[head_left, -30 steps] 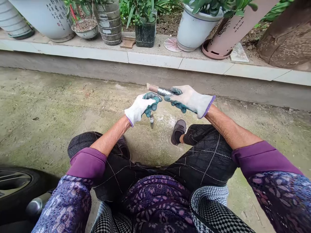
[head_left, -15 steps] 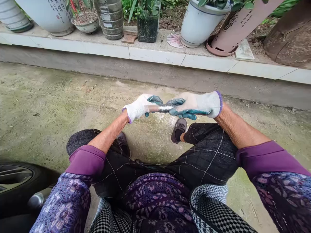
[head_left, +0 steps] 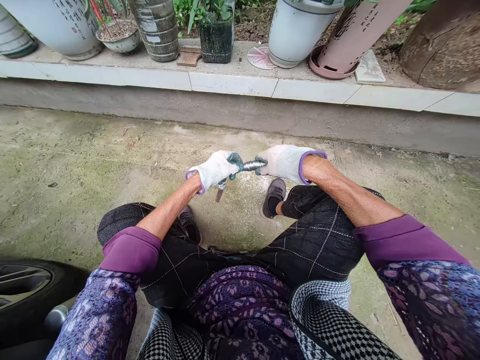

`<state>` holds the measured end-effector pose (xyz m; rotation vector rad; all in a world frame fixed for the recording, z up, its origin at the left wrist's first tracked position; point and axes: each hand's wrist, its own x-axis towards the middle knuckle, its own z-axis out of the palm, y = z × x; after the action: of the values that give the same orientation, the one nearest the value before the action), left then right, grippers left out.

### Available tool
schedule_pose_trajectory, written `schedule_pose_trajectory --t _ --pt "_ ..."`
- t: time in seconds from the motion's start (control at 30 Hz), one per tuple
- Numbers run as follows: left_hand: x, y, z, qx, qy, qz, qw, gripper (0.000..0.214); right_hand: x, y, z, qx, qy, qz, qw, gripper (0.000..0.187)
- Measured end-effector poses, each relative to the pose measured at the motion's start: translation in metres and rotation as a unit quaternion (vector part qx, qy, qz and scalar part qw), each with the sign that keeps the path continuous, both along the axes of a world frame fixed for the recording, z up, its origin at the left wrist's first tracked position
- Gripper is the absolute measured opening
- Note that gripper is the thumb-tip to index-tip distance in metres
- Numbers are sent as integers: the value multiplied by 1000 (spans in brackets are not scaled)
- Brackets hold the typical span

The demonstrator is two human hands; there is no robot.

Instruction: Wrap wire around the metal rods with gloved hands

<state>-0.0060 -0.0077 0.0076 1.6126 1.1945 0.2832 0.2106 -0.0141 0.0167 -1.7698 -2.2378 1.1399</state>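
Both of my hands wear white gloves with teal palms. My left hand is closed, and a small dark-tipped tool points down out of its fist. My right hand is closed round one end of a stick wound with shiny wire. The stick lies level between the two hands, and my left fingers close over its other end. I sit with my knees apart, and both hands hang over the ground in front of them.
A concrete ledge runs across the back with several plant pots, a white pot among them. My shoe rests on the mossy concrete below the hands. A car tyre stands at the lower left.
The stick has dropped from a raised tilt to level. My right hand has rolled over so that its back faces up. Both hands have come closer to my knees.
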Motion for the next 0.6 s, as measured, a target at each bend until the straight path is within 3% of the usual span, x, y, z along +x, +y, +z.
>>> schedule_pose_trajectory --t 0.17,0.33,0.47,0.6 --pt "-4 2 -2 -33 -122 57 990 2 -8 -3 17 98 -129 0 987 15" --pt "-3 3 7 -61 -196 109 973 10 -15 -2 29 151 -81 -46 984 19" --pt "-3 2 12 -79 -201 108 970 14 -18 -4 36 75 72 -110 988 19" --pt "-6 3 14 -48 -167 73 982 12 -20 -11 46 -20 183 -145 972 23"
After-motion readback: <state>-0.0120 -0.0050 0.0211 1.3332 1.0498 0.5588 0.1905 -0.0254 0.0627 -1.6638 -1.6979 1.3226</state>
